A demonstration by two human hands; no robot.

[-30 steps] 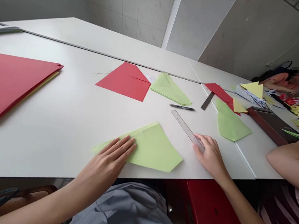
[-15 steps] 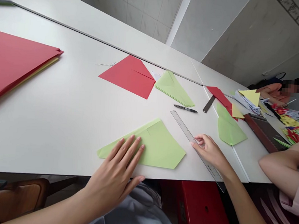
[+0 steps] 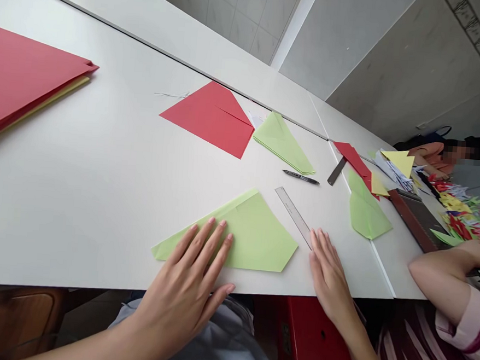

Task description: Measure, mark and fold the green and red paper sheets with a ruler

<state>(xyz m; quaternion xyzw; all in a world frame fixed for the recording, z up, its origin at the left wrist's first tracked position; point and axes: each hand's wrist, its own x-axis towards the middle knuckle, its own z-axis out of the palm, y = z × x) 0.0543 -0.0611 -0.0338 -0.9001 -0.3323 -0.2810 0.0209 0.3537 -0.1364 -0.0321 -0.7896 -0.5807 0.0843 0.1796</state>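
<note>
Spread left fingers (image 3: 210, 246) touch paper (image 3: 261, 231); right fingers (image 3: 325, 255), ruler (image 3: 292, 211).

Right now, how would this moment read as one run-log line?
left hand: fingers spread on green paper | right hand: over near part of pale ruler | beyond ruler: black pen

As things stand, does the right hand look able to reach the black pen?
Probably yes: the black pen lies beyond the right hand with only bare tabletop between, though that hand rests over the ruler.
</note>
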